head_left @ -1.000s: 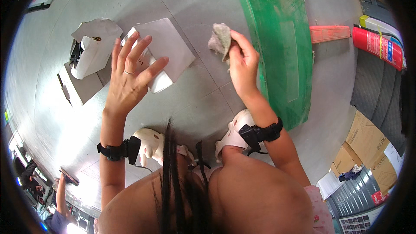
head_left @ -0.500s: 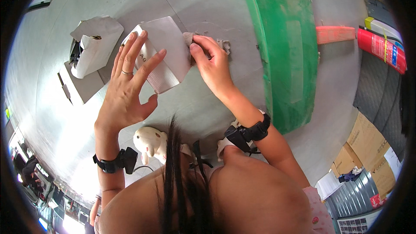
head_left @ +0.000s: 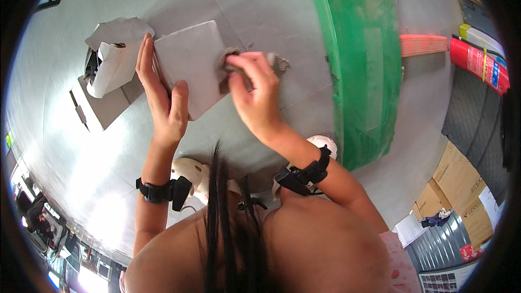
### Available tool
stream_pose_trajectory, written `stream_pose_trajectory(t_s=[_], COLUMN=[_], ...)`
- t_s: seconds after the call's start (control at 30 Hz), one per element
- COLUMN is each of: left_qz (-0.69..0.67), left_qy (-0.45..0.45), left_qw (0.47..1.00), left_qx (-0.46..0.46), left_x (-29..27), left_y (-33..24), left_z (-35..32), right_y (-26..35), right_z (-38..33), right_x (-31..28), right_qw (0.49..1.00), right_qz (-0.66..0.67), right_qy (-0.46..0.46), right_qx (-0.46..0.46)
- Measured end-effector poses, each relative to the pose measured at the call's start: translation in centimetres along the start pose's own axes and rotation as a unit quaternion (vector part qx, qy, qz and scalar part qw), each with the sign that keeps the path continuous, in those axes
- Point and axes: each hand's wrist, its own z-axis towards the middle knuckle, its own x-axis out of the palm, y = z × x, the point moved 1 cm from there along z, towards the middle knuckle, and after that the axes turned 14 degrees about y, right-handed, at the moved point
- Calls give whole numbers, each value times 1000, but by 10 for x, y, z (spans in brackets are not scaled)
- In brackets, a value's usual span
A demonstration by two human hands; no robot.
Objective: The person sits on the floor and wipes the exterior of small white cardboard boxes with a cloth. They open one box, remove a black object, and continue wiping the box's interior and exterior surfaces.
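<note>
A whitish cardboard box (head_left: 194,65) stands on the grey floor in front of me. My left hand (head_left: 161,95) grips its left side, thumb on the near face and fingers along the edge. At the right edge of the box, my right hand (head_left: 258,84) pinches a crumpled grey cloth (head_left: 227,59) against it; the fingertips and cloth are smeared by motion. Part of the grey cloth or lint (head_left: 281,64) shows beyond the right hand. Both wrists wear black strapped devices.
Left of the box, a torn white paper bag (head_left: 119,62) with dark contents rests by a grey carton (head_left: 103,109). A dusty green plastic panel (head_left: 363,76) lies right, near a pink-red bar (head_left: 423,45) and red cylinder (head_left: 477,61). Cream slippers (head_left: 191,176) are below my hands.
My left hand, spread over the box before, has come down and closed on its left side. The box has turned slightly, its lettered side now hidden. My right hand and the cloth have shifted slightly left.
</note>
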Motion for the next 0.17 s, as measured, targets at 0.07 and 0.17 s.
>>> stream_pose_trajectory(t_s=[0.07, 0.17], left_qz=[17, 59], left_qy=[8, 41], left_qw=[1000, 997], left_qx=[3, -6], left_x=[-1, -7], left_y=[0, 7], left_z=[3, 3], right_y=[14, 32], right_z=[-3, -12], right_x=[12, 27], right_qw=[998, 986], right_qz=[-26, -20], right_qy=[22, 100], right_qx=[-48, -129])
